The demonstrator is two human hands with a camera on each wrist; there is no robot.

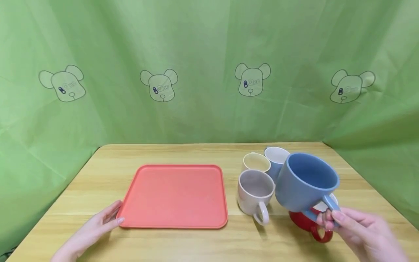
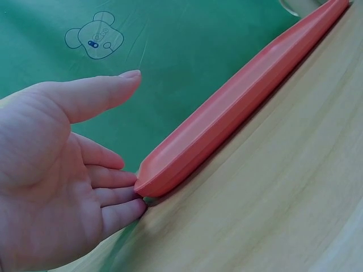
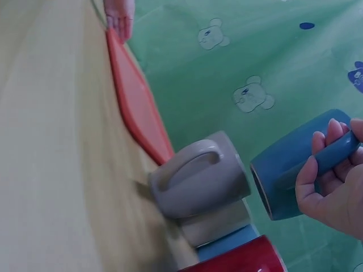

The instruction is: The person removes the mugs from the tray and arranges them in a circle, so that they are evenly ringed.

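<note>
My right hand (image 1: 366, 231) grips the handle of a blue mug (image 1: 292, 189). The mug is raised and tilted, in front of a red mug (image 1: 298, 220) that it partly hides. In the right wrist view, fingers curl round the blue handle. On the left, my left hand (image 1: 93, 229) touches the near left corner of a pink-red tray (image 1: 173, 196), which lies flat on the table. In the left wrist view, its fingertips meet the tray's corner (image 2: 161, 184), while the thumb stands apart from it. Nothing lies on the tray.
Right of the tray stands a light grey mug (image 1: 247, 202), handle toward me. Behind it are a pale yellow mug (image 1: 256, 162) and a blue mug with a white inside (image 1: 277, 155). A green curtain (image 1: 203, 116) with mouse-head prints surrounds the wooden table (image 1: 183, 247).
</note>
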